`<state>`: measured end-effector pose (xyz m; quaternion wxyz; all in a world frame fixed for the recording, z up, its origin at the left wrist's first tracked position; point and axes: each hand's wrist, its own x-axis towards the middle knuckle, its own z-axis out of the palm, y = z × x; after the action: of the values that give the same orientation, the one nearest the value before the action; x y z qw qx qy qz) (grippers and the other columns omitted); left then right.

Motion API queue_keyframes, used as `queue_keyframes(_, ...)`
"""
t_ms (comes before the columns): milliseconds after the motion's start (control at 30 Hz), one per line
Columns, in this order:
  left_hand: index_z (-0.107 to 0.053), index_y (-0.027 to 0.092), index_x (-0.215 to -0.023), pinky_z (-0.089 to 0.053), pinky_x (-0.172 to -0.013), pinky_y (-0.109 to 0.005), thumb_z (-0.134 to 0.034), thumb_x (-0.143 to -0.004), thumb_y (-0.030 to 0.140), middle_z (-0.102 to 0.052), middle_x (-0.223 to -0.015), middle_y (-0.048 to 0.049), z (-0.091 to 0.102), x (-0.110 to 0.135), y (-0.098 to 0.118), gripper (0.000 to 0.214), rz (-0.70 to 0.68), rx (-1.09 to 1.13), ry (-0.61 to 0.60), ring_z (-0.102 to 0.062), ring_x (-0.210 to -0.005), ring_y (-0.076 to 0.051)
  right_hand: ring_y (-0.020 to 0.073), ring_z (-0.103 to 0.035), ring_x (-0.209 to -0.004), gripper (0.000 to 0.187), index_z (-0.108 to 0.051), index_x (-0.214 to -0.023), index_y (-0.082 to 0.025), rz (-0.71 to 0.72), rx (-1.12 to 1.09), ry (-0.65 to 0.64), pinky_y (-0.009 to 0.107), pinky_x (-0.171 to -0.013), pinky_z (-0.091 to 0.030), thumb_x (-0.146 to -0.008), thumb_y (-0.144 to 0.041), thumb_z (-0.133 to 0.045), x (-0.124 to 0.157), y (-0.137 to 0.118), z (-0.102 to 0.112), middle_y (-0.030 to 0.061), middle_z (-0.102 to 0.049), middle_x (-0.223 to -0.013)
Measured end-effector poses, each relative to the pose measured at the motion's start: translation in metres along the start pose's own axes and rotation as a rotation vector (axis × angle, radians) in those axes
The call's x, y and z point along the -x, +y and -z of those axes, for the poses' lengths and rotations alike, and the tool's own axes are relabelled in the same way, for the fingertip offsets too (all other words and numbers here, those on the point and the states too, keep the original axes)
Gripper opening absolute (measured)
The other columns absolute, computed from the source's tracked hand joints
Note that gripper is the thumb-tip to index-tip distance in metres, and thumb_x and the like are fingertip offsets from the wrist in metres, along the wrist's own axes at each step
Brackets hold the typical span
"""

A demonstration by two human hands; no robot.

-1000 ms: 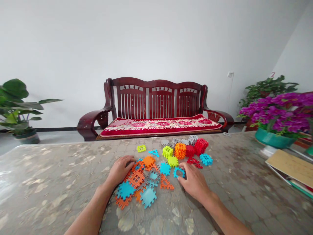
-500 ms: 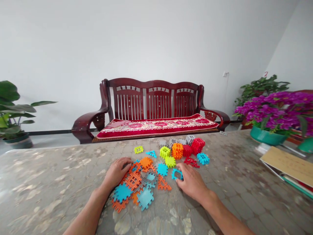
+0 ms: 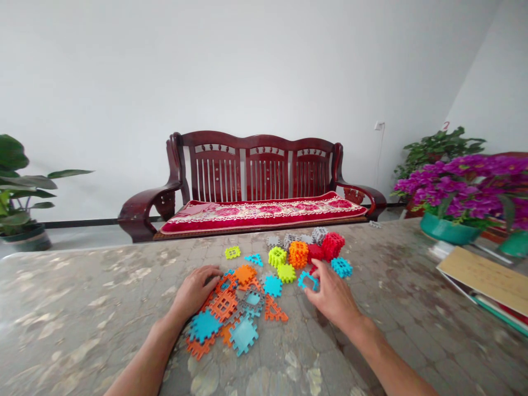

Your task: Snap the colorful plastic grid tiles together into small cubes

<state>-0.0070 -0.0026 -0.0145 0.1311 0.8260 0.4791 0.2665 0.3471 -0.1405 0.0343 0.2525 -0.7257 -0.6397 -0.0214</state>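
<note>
My left hand rests on the table at the left edge of a loose heap of plastic interlocking tiles, fingers stretched out and thumb apart, touching the edge of the heap. Orange window tiles, a solid blue tile and a pale blue tile overlap there. My right hand has a blue square frame tile between thumb and forefinger, low over the table; part of the grip is hidden. Behind its fingers a red piece is mostly covered. An orange triangle tile lies between the hands.
Stacks of tiles stand beyond: yellow-green, orange, red, blue and grey. On the right are a notebook pile and a pot of purple flowers. A wooden bench stands behind the table.
My right hand has moved right and away from me, and the blue frame tile has shifted with it. My left hand stays at the heap.
</note>
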Motion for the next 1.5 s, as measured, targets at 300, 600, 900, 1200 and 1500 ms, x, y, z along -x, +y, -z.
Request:
queue_keyframes(300, -0.073, 0.026, -0.094, -0.046, -0.099, -0.037, -0.049, -0.084, 0.039, -0.071, -0.111, -0.0043, 0.0, -0.001, 0.002, 0.029, 0.009, 0.001, 0.025, -0.064, -0.105, -0.023, 0.0261, -0.067, -0.091, 0.073, -0.034, -0.141, -0.012, -0.407, 0.066, 0.112, 0.032, -0.073, -0.045, -0.077, -0.039, -0.058, -0.026, 0.074, 0.018, 0.0114, -0.07, -0.106)
queue_keyframes(600, -0.073, 0.026, -0.094, -0.046, -0.098, -0.037, -0.049, -0.083, 0.041, -0.071, -0.112, -0.0053, 0.001, -0.001, 0.002, 0.03, 0.027, 0.007, 0.019, -0.063, -0.106, -0.023, 0.0293, -0.067, -0.092, 0.079, -0.028, -0.145, -0.011, -0.509, 0.085, 0.132, 0.036, -0.075, -0.048, -0.08, -0.047, -0.053, -0.04, 0.088, 0.014, 0.0128, -0.07, -0.105)
queue_keyframes(900, -0.073, 0.026, -0.092, -0.046, -0.098, -0.037, -0.049, -0.083, 0.042, -0.071, -0.111, -0.0047, 0.001, 0.0, 0.002, 0.031, 0.018, 0.009, 0.025, -0.064, -0.106, -0.024, 0.0338, -0.058, -0.109, 0.067, -0.045, -0.135, -0.011, -0.333, 0.365, 0.129, 0.042, -0.088, -0.044, -0.081, -0.049, -0.055, -0.032, 0.082, 0.007, 0.0188, -0.062, -0.121)
queue_keyframes(1200, -0.073, 0.025, -0.093, -0.047, -0.098, -0.037, -0.051, -0.082, 0.041, -0.071, -0.112, -0.005, -0.002, -0.001, -0.003, 0.03, 0.014, 0.02, 0.023, -0.064, -0.106, -0.023, 0.0295, -0.064, -0.101, 0.064, -0.038, -0.139, -0.012, -0.446, 0.232, 0.079, 0.037, -0.078, -0.048, -0.087, -0.047, -0.046, -0.033, 0.092, -0.003, 0.0173, -0.064, -0.118)
queue_keyframes(1500, -0.073, 0.025, -0.094, -0.046, -0.099, -0.037, -0.05, -0.083, 0.04, -0.071, -0.112, -0.0044, -0.002, 0.0, -0.003, 0.029, 0.007, 0.011, 0.028, -0.064, -0.106, -0.023, 0.0315, -0.063, -0.1, 0.063, -0.042, -0.136, -0.008, -0.4, 0.284, 0.07, 0.038, -0.08, -0.047, -0.087, -0.048, -0.047, -0.031, 0.094, -0.004, 0.0203, -0.065, -0.111)
